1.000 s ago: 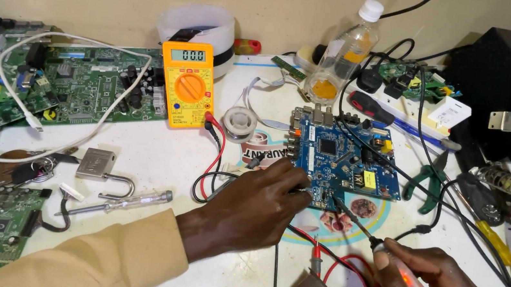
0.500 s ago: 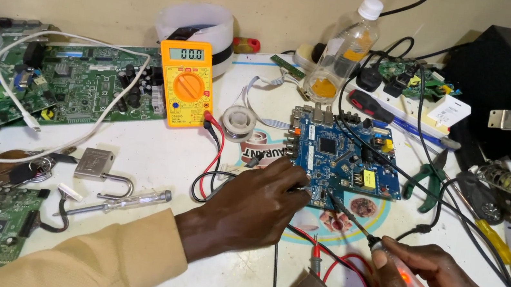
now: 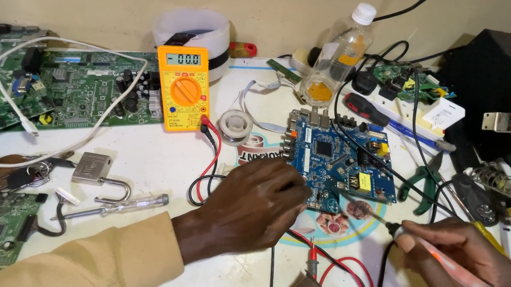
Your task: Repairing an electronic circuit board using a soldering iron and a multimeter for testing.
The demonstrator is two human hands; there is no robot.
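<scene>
Blue board (image 3: 338, 157) flat at mid-table, just ahead of both hands: left hand (image 3: 254, 205) nearer, fingers curled on its near-left edge; right hand (image 3: 460, 279) closed around probe (image 3: 441, 267), tip slanting up-left onto board.

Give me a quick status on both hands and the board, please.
Left hand pressed on blue circuit board. Right hand grips soldering iron, tip at board's lower edge. Red and black probe leads lie between the hands.
</scene>
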